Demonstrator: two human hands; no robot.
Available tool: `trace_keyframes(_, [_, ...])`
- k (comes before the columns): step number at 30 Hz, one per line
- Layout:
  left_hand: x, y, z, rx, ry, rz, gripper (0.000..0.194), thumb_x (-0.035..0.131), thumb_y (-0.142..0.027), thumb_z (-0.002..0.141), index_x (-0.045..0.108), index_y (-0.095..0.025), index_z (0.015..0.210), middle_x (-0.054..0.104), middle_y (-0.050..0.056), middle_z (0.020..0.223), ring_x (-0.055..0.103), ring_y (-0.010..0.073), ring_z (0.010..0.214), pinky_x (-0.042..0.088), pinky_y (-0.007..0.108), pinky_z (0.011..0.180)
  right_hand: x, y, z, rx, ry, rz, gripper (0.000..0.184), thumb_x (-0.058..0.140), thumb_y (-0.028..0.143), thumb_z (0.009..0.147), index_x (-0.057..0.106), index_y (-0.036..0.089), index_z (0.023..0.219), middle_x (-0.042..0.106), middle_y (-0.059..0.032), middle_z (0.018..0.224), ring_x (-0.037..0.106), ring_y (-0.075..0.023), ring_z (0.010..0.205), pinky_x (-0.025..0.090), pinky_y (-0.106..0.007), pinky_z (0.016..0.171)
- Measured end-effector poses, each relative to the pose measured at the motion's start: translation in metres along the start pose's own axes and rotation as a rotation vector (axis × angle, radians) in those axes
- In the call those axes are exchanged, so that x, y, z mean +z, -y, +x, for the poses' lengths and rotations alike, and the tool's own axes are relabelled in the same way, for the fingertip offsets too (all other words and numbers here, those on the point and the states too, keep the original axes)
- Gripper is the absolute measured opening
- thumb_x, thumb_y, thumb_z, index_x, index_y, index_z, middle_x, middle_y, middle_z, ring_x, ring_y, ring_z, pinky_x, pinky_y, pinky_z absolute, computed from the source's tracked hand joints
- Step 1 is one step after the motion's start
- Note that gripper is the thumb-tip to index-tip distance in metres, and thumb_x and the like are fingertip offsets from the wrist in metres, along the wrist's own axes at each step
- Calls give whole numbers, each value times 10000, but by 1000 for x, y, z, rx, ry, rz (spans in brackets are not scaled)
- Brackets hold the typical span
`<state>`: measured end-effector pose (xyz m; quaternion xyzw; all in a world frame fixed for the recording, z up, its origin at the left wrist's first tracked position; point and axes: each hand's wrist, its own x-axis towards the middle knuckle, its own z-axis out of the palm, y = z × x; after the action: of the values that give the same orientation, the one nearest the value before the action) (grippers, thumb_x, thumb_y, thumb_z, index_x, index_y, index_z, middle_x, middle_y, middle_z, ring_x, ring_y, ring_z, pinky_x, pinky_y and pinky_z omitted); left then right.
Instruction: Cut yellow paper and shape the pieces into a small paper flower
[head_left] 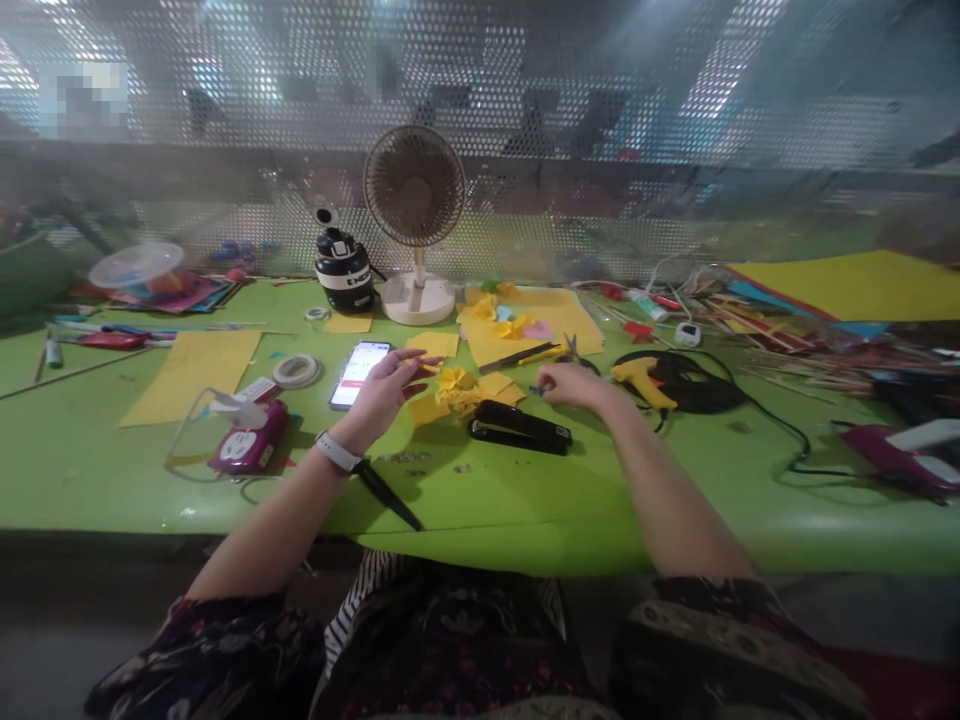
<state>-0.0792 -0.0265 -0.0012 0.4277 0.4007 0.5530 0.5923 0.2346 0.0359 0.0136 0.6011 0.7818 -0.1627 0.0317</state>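
Note:
My left hand (382,393), with a white watch band (337,452) at its wrist, pinches a small yellow paper piece (429,366) above the table, beside a lit phone (360,375). My right hand (568,384) is closed, knuckles up, low over the table. A small blue bit shows at its fingertips; I cannot make out what it is. Between the hands lie crumpled yellow paper flowers (456,382) and a black stapler (520,428). Just beyond the right hand are scissors (572,348), partly hidden, and a dark flat blade-like strip (520,357).
A yellow glue gun (645,382) lies on a dark round mat (694,382) at right. A fan (416,300) and a black bottle (343,275) stand at the back. At left are a tape roll (296,371), a purple power strip (251,445) and yellow paper (191,375). Sticks clutter the far right.

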Motion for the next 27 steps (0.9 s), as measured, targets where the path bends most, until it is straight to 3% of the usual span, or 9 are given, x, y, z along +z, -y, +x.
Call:
trace_keyframes(5, [2, 0, -1, -34, 16, 30, 314, 759, -382, 797, 644, -171, 999, 743, 69, 1032, 691, 142, 874, 512, 264, 751, -9, -2, -3, 13, -115, 77, 47, 617, 172, 747, 629, 193, 788, 695, -39, 838, 609, -189, 754, 406, -278, 651])
trace_keyframes(8, [2, 2, -1, -38, 43, 58, 351, 780, -418, 766, 661, -161, 974, 745, 55, 957, 693, 129, 827, 505, 238, 712, -16, 6, -8, 34, -223, 259, 51, 555, 170, 776, 597, 195, 789, 674, -29, 793, 584, -168, 701, 394, -274, 644])
trace_keyframes(11, [6, 0, -4, -43, 51, 86, 367, 812, -428, 721, 676, -142, 906, 743, 53, 866, 684, 120, 756, 499, 226, 674, -18, 25, -18, 9, -262, 533, 72, 510, 183, 789, 578, 193, 767, 628, -9, 720, 530, -139, 617, 383, -269, 614])
trace_keyframes(14, [13, -5, -10, -8, 85, 147, 363, 815, -442, 713, 696, -135, 865, 741, 55, 808, 662, 113, 683, 497, 229, 636, -16, 55, -37, -131, -271, 724, 150, 581, 324, 804, 580, 190, 736, 524, 25, 616, 411, -114, 539, 326, -262, 546])
trace_keyframes(20, [23, -7, -18, 24, 125, 261, 384, 798, -505, 709, 713, -135, 769, 704, 36, 669, 622, 111, 584, 484, 237, 579, -2, 103, -68, -386, -220, 712, 334, 660, 499, 792, 685, 166, 795, 569, 9, 635, 433, -111, 561, 320, -257, 546])
trace_keyframes(27, [21, -1, -18, 51, 209, 292, 351, 777, -483, 747, 689, -144, 739, 681, 18, 643, 581, 90, 572, 470, 223, 584, 9, 110, -63, -398, -153, 670, 332, 658, 489, 794, 683, 159, 788, 624, -10, 675, 478, -118, 589, 345, -251, 564])
